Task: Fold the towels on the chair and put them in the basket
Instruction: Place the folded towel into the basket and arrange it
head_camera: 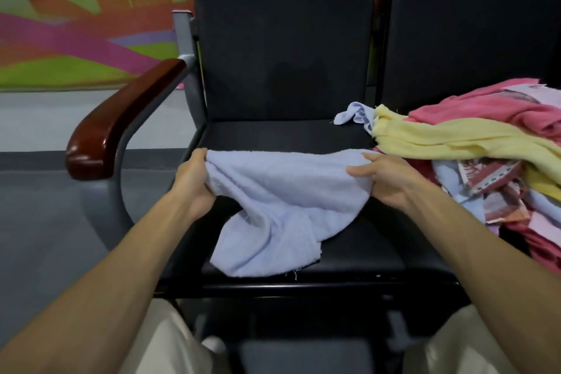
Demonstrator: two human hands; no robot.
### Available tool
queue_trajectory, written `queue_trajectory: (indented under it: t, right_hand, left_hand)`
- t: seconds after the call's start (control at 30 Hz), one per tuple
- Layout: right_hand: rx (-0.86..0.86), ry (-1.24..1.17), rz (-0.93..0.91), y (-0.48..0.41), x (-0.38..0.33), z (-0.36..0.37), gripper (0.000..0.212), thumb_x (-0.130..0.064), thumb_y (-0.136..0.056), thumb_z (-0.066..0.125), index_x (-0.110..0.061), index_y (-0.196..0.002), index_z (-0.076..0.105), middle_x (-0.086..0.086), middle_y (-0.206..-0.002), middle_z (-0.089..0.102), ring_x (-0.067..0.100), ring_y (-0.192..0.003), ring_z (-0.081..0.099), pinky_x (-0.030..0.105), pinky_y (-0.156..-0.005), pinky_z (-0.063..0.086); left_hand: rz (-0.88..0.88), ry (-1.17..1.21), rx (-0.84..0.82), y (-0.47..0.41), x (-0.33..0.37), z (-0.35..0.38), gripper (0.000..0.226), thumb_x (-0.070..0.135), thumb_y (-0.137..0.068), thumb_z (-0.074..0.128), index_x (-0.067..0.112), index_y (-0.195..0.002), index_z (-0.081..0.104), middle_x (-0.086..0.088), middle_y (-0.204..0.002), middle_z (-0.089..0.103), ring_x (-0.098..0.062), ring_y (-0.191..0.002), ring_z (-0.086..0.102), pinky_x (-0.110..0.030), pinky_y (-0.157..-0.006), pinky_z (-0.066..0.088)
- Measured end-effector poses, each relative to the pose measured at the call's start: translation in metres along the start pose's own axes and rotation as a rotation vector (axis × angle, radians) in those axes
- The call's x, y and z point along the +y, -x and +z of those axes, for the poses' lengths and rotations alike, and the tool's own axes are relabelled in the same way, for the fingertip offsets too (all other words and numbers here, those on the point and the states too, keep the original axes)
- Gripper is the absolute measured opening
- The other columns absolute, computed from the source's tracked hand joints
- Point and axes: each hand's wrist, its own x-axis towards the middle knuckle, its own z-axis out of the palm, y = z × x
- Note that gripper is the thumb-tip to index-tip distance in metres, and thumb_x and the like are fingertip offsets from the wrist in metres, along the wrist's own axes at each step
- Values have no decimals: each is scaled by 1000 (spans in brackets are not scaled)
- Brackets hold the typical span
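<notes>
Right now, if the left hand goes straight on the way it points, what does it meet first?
Probably the chair's black backrest. The left hand, gripping the light blue towel, points forward over bare seat; nothing else shows in that line, though depth is unclear.

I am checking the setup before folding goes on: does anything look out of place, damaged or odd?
The light blue towel, held by left hand and right hand, has a frayed lower edge with loose threads. The towel pile on the right chair is untidy; one blue piece strays onto the left chair. No basket is visible.
</notes>
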Motion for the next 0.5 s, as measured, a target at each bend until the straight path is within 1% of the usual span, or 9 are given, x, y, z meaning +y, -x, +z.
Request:
queue_trajectory:
  t: [0.07,0.1,0.17,0.23,0.3,0.33,0.4,0.43,0.5]
  right_hand:
    - [64,60,32,3,7,-10,46,15,-73,69,7,-117,62,17,-115,68,27,-97,67,36,-82,54]
    - [60,108,78,7,10,-13,47,14,-70,72,7,-116,63,18,-114,69,28,-98,67,40,-84,55]
    - [-8,258,181,13,14,-16,55,1,-65,80,5,-118,63,17,-112,70,31,-103,67,48,-92,53]
    - [-34,451,185,20,6,-11,49,-15,-73,82,1,-116,62,14,-112,69,29,-103,66,45,-95,52]
    - [59,594,25,24,-13,2,32,-28,-89,67,-3,-108,61,10,-108,67,24,-97,64,35,-89,52]
    - [119,633,-70,28,-26,9,31,-35,-94,57,-5,-102,61,10,-104,66,25,-92,63,35,-84,50]
    - [206,588,-247,40,-54,24,42,-43,-96,42,-5,-98,61,10,-101,66,26,-90,62,38,-84,48]
    - [229,527,-329,51,-69,31,44,-42,-97,40,-4,-101,62,9,-101,66,24,-91,62,38,-87,48]
    - [254,413,-487,74,-100,41,37,-37,-101,41,-5,-101,60,7,-98,65,20,-90,62,36,-86,49]
  left_hand:
    - [-1,-43,-29,9,0,-4,25,30,-97,54,6,-100,63,-10,-97,70,-22,-87,67,-34,-71,54]
    - [1,-82,-39,13,-1,-6,22,27,-96,57,6,-98,63,-10,-97,69,-22,-85,67,-33,-69,53]
    - [25,-182,-46,20,-1,-10,14,18,-93,62,6,-99,64,-14,-102,68,-25,-88,67,-35,-72,54]
    - [40,-239,-39,29,5,-13,18,14,-90,64,4,-105,64,-16,-102,68,-31,-93,66,-37,-75,54]
    - [50,-185,-59,42,19,-15,20,13,-87,62,4,-106,65,-14,-99,68,-30,-90,65,-37,-70,54]
    - [61,-142,-94,48,27,-16,20,16,-87,61,4,-103,64,-12,-94,69,-26,-84,66,-34,-65,53]
    - [86,-74,-187,63,48,-13,14,21,-87,54,9,-87,62,-3,-73,67,-17,-65,62,-27,-54,47]
    - [104,-46,-228,70,61,-11,16,23,-87,51,12,-80,60,0,-66,64,-15,-61,59,-25,-52,44]
    - [152,-20,-262,82,89,-4,19,23,-88,48,13,-79,61,-2,-68,64,-17,-62,58,-24,-52,43]
